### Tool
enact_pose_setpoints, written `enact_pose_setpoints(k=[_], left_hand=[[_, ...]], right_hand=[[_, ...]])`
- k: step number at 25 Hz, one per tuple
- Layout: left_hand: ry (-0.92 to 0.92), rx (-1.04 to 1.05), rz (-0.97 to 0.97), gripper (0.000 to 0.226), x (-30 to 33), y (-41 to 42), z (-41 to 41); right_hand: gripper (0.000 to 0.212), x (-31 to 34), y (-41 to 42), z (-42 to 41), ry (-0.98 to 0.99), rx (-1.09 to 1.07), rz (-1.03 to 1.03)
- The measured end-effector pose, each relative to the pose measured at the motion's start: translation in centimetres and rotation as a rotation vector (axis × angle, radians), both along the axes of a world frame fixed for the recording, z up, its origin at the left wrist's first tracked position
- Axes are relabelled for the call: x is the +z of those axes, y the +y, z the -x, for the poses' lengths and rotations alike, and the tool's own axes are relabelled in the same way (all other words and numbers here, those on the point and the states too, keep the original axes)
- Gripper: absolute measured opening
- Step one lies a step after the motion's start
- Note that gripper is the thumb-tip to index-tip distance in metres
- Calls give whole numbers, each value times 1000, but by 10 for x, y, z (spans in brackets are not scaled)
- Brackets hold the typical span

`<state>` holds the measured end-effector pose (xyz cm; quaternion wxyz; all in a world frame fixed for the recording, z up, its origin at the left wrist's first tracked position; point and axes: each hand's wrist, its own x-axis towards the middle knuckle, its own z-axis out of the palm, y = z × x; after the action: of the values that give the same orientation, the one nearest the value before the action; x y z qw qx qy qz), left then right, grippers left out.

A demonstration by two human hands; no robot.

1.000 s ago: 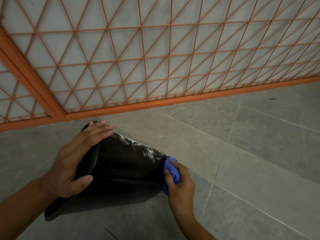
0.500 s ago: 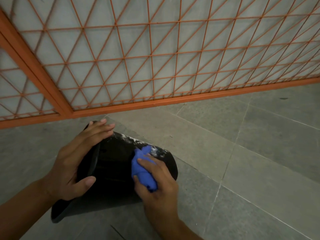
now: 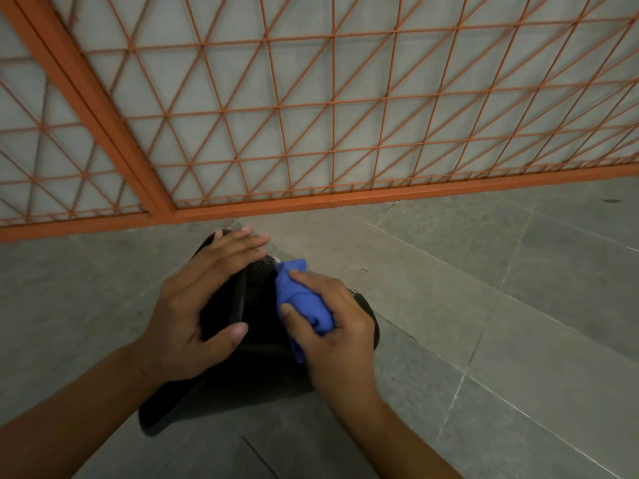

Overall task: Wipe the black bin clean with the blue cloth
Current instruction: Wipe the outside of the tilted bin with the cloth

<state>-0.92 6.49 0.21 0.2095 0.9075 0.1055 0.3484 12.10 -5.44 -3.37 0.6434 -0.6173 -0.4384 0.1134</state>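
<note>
Lower centre of frame: left hand (image 3: 193, 305) gripping bin (image 3: 257, 326) rim; right hand (image 3: 332, 326) squeezing soft cloth (image 3: 301, 299). Bin seeming light, stiff; holding rim steadies it.

Likely a tiled landing, corridor or balcony of a building rather than a furnished room. Large grey floor tiles (image 3: 518, 288) with pale grout lines; orange metal lattice railing (image 3: 311, 115) backed by frosted grey panels.
</note>
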Motion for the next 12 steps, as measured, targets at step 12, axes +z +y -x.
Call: enact_pose_setpoints(k=[12], left_hand=[[98, 101, 521, 76, 4, -39, 1]], right_hand=[[39, -29, -45, 16, -99, -42, -62]])
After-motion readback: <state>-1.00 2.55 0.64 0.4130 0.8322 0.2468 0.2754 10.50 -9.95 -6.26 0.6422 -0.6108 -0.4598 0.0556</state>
